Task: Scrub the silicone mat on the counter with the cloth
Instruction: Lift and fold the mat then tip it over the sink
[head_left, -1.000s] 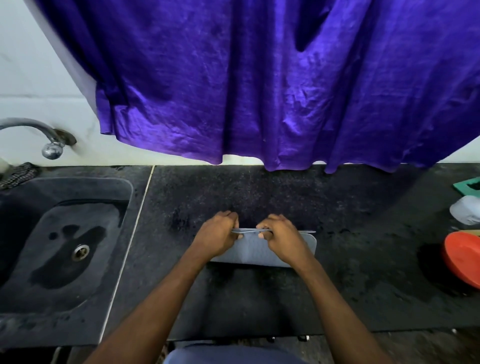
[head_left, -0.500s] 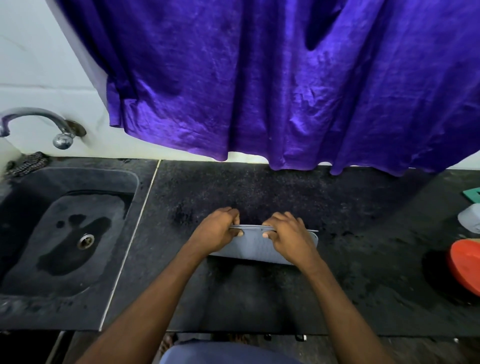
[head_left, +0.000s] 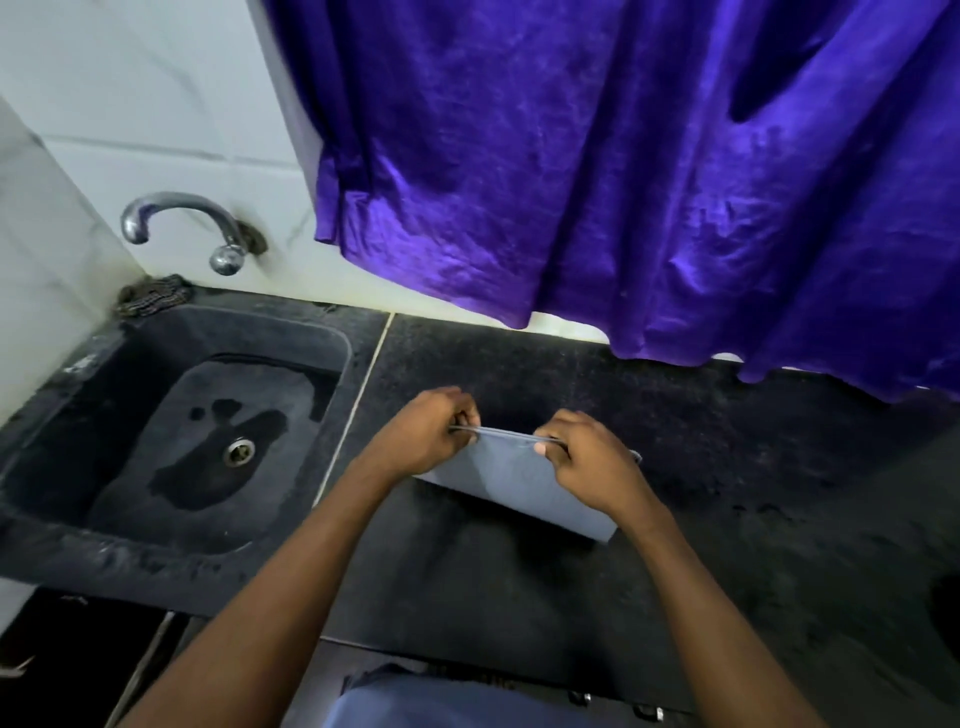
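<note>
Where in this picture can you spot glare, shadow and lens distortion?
Head view: glare glints on the tap and sheens the curtain; a soft shadow darkens the counter in front of the mat; the wide lens slants the wall lines and stretches the corners.

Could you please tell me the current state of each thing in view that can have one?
silicone mat, upper edge pinched between both hands.
left hand, grips the mat's edge.
right hand, grips the mat's edge.
tap, no water running.
sink, dark patch round the drain.
curtain, hanging down behind the counter.
</note>
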